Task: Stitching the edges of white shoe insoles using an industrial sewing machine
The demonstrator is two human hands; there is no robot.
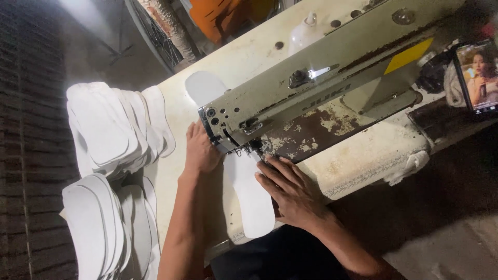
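Insole (254,199), white, lies flat on the bench (363,155) under the sewing machine (311,98) head, long axis running from the needle toward the person. Left hand (199,150) and right hand (285,189) flank it, fingers spread flat, pressing; the right is nearer.
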